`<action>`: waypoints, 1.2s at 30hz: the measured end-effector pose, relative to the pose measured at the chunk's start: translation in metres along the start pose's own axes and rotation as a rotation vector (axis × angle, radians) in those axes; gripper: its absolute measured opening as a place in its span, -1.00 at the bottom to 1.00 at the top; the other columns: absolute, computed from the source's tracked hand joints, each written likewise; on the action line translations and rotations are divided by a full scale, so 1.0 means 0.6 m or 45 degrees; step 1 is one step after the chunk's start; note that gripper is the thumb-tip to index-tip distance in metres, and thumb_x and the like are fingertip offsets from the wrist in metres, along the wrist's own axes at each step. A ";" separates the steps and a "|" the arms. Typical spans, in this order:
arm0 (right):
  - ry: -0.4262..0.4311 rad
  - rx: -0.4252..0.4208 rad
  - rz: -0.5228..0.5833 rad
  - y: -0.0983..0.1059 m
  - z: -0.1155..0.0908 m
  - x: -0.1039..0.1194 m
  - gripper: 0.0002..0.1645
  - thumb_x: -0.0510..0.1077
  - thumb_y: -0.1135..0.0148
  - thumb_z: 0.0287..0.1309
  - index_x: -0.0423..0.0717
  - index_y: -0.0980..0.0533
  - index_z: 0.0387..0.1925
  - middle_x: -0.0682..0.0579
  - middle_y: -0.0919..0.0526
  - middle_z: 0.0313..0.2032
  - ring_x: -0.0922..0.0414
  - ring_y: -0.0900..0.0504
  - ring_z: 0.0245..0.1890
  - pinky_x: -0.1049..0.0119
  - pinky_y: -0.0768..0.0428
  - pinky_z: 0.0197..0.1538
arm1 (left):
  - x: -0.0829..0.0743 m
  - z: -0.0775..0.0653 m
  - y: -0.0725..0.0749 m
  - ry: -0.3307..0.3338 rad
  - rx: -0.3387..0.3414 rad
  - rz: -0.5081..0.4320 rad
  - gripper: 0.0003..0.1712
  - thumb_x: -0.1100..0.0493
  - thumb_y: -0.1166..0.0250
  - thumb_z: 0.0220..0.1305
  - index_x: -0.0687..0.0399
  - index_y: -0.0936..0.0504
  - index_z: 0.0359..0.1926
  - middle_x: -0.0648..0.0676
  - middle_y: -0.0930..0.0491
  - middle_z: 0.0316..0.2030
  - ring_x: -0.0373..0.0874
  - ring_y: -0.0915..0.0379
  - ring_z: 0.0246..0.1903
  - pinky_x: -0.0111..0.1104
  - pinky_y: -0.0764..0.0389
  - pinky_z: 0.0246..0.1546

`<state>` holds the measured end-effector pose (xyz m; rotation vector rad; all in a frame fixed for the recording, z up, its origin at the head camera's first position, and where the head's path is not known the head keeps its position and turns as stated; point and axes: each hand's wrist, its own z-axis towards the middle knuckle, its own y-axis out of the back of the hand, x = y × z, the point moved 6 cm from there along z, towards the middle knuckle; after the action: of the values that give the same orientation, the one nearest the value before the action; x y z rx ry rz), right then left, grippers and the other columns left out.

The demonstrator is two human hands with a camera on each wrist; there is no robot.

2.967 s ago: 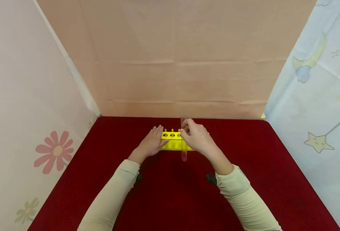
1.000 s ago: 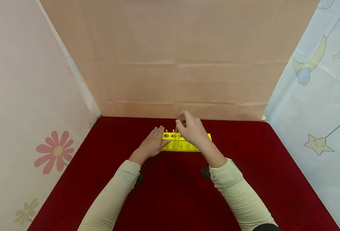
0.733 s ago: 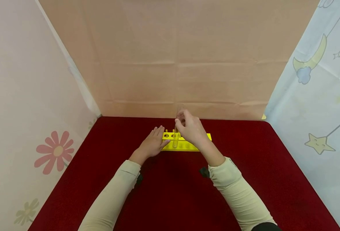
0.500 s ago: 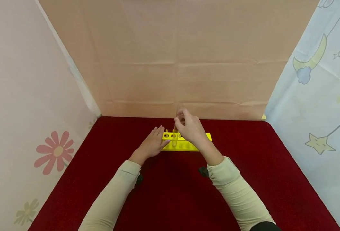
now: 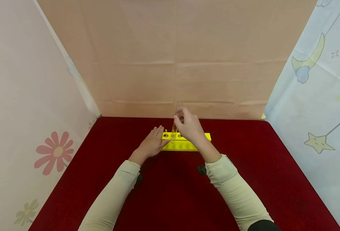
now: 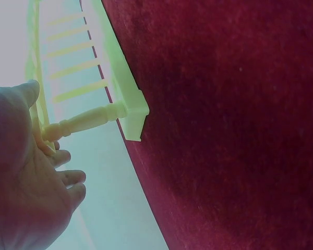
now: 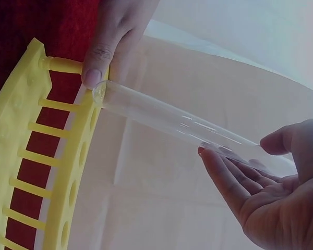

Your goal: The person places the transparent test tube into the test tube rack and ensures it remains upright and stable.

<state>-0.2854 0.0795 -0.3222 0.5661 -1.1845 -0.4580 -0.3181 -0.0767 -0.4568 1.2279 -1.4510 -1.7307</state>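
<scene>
A clear glass test tube [image 5: 174, 129] is pinched by its upper part in my right hand [image 5: 190, 128]. It leans, with its rounded bottom close over the left part of a yellow test tube rack [image 5: 184, 147]. In the right wrist view the tube [image 7: 156, 112] looks empty, and its bottom end overlaps the rack's top plate [image 7: 59, 213] near my left thumb [image 7: 95, 70]. My left hand [image 5: 151, 142] holds the rack's left end, thumb on the near side and fingers on the far side. The left wrist view shows that hand [image 6: 26, 172] around the end of the top plate.
The rack stands on a table with a dark red cloth [image 5: 170, 192]. A tan backdrop [image 5: 170, 64] rises behind it. Patterned white sheets [image 5: 19, 96] hang at the left and right sides. Several holes along the rack's top are unfilled.
My right hand has carried the tube from in front of the rack up and left to above its left holes, with the tube now tilted. The left hand has stayed at the rack's end.
</scene>
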 end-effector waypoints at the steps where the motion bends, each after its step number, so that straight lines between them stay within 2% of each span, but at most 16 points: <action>1: -0.003 -0.002 0.000 -0.001 0.001 -0.001 -0.65 -0.04 -0.12 0.47 -0.13 -0.42 0.14 -0.09 -0.70 0.00 0.00 -0.73 -0.07 0.15 -0.74 -0.16 | 0.000 0.000 0.000 -0.002 -0.001 0.002 -0.06 -0.29 0.09 0.56 0.28 0.08 0.59 0.24 0.07 0.59 0.20 0.17 0.57 -0.07 0.09 0.56; 11: 0.019 -0.023 0.027 -0.005 0.005 0.003 -0.63 -0.04 -0.11 0.46 -0.15 -0.42 0.16 -0.09 -0.69 -0.01 -0.01 -0.72 -0.07 0.05 -0.71 -0.01 | 0.001 -0.002 0.000 -0.006 0.009 -0.009 -0.07 -0.29 0.12 0.56 0.29 0.09 0.59 0.25 0.08 0.59 0.20 0.20 0.57 -0.06 0.09 0.56; 21: 0.039 -0.029 0.037 -0.015 0.014 0.009 -0.62 -0.03 -0.11 0.47 -0.14 -0.41 0.16 -0.05 -0.70 -0.05 0.02 -0.73 -0.11 0.18 -0.72 -0.25 | 0.004 -0.004 0.002 -0.014 0.023 -0.013 -0.06 -0.30 0.18 0.57 0.31 0.11 0.59 0.28 0.08 0.59 0.21 0.22 0.57 -0.05 0.10 0.56; 29: 0.041 -0.003 0.054 -0.023 0.020 0.015 -0.62 -0.02 -0.10 0.49 -0.13 -0.40 0.18 -0.03 -0.70 -0.04 0.03 -0.74 -0.07 0.13 -0.71 -0.14 | 0.005 -0.005 0.003 -0.012 0.029 -0.022 -0.06 -0.30 0.19 0.58 0.32 0.12 0.59 0.28 0.08 0.59 0.23 0.20 0.57 -0.05 0.10 0.56; 36: 0.066 0.013 0.050 -0.026 0.028 0.018 -0.62 -0.05 -0.09 0.48 -0.16 -0.40 0.18 -0.05 -0.71 -0.04 0.03 -0.74 -0.10 0.14 -0.70 -0.16 | 0.004 -0.004 0.002 -0.011 0.030 -0.018 -0.05 -0.31 0.19 0.57 0.32 0.12 0.59 0.28 0.08 0.59 0.20 0.21 0.57 -0.08 0.14 0.57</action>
<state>-0.2983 0.0579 -0.3197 0.5595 -1.1472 -0.4016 -0.3174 -0.0801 -0.4566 1.2474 -1.4752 -1.7345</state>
